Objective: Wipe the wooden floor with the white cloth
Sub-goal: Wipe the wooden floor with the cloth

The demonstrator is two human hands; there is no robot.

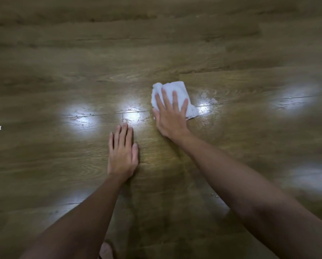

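White cloth flat under right hand, wooden floor

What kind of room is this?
Probably a room indoors, though which room is unclear. The wooden floor has long planks, shiny spots mirror lights overhead, and a hand presses a white cloth down.

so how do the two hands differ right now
The right hand presses flat on the white cloth; the left hand rests bare on the floor, touching no cloth. The right hand reaches farther from the person, with fingers spread; the left sits nearer, with fingers close together. Both lie palm down and open.
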